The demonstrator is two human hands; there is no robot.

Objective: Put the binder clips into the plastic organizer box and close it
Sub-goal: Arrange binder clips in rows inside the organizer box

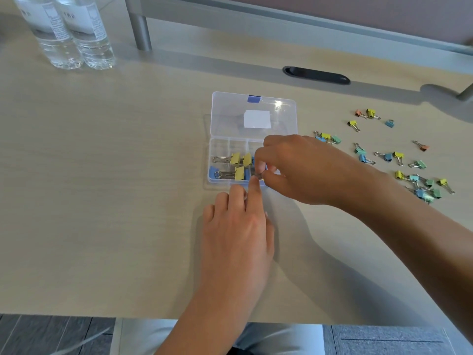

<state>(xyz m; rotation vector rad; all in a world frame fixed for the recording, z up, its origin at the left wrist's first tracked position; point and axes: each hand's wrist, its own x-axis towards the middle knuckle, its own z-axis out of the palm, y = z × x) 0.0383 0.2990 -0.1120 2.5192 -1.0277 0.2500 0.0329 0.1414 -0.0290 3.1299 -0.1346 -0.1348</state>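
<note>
The plastic organizer box (pixel 253 139) lies open at the middle of a pale wood-grain desk (pixel 102 201), its clear lid (pixel 253 114) folded back flat on the far side, a blue latch (pixel 254 98) on the lid's far edge and a white label (pixel 257 119) at its centre. We see yellow binder clips (pixel 238 162) with silver wire handles already lying in the box's shallow divided tray, some straddling the dividers. Right of the box, well apart, loose binder clips (pixel 399 157) in yellow, blue, green and orange are scattered over the desk.

Our right hand (pixel 302 170) reaches across the box's right half, thumb and fingertips pinched narrowly on something small over the tray; what it holds we cannot make out, since the hand hides that corner. Our left hand (pixel 238 231) rests on the desk just near of the box, index finger extended and touching the box's near edge, the other fingers loosely curled and holding nothing.

Beyond the box, a dark oval cable slot (pixel 316 75) is set in the desk, and a grey partition frame (pixel 281 19) rises behind it. Far left of the box stand two clear water bottles (pixel 69 34), their tops cut off by the frame. Below the desk's near edge, light trousers and grey flooring show, blurred.
</note>
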